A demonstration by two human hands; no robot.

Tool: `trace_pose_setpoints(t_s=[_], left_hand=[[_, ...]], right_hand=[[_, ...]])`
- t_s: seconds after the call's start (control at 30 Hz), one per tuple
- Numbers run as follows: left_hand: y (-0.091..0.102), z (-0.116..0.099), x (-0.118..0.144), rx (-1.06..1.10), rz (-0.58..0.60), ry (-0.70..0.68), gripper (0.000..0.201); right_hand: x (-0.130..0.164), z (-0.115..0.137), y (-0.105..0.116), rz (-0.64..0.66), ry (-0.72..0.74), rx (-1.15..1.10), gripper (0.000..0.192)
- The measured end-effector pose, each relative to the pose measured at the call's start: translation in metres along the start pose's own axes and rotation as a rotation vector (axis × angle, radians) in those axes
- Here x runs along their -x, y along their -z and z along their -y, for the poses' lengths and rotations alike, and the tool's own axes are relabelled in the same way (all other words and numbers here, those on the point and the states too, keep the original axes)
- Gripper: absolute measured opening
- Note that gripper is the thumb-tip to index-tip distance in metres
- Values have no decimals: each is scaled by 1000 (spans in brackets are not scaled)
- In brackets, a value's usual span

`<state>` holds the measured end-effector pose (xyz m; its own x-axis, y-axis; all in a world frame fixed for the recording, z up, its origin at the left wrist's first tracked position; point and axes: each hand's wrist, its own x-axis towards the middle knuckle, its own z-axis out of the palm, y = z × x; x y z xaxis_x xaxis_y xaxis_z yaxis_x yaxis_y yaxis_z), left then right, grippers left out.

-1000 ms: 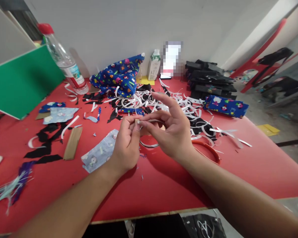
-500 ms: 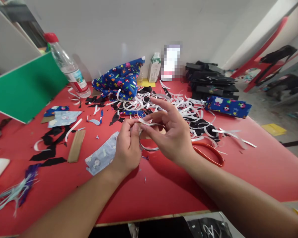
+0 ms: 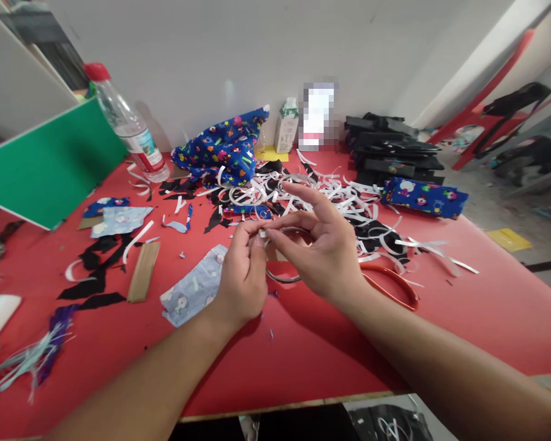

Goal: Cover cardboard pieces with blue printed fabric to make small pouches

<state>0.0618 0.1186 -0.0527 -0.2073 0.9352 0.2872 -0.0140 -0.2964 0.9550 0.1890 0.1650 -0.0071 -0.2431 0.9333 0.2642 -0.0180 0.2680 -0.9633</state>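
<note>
My left hand (image 3: pixel 245 269) and my right hand (image 3: pixel 324 248) meet above the middle of the table, thumb and finger of each pinched together. Between them they grip a thin looped band (image 3: pixel 283 279), whose lower curve hangs below the fingers; the rest of it is largely hidden by my right hand. A small pale end shows at the fingertips. Beside my left wrist lies a light-blue patterned cloth piece (image 3: pixel 190 288). Next to my right wrist is a red-orange loop handle (image 3: pixel 395 285), partly covered by my forearm.
White and black strips (image 3: pixel 330 196) are heaped behind my hands. A crumpled blue printed cloth (image 3: pixel 223 147), a bottle (image 3: pixel 135 138), a carton (image 3: pixel 286 125) and a black stack (image 3: pixel 390 147) stand at the back. A green board (image 3: pixel 50 162) leans at left, near a brown cardboard strip (image 3: pixel 143 269).
Both hands stay pinched on the band. The strip that stuck out above the fingers now barely shows, and the band's loop sits slightly lower. The view has shifted slightly.
</note>
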Motion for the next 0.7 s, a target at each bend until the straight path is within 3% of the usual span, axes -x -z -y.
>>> trace_pose_setpoints(t_s=[0.27,0.47,0.7], left_hand=[[-1,-3,0,-238,-48,-159,24],[-3,-4,0,-214,-55,-110,24],[-3,-6,1,-249,-54,-167,22]], right_hand=[[0,2,-1,-14,-23,10,57],[0,1,-2,-19,-2,-2,57],[-1,-1,-3,-27,-28,5,57]])
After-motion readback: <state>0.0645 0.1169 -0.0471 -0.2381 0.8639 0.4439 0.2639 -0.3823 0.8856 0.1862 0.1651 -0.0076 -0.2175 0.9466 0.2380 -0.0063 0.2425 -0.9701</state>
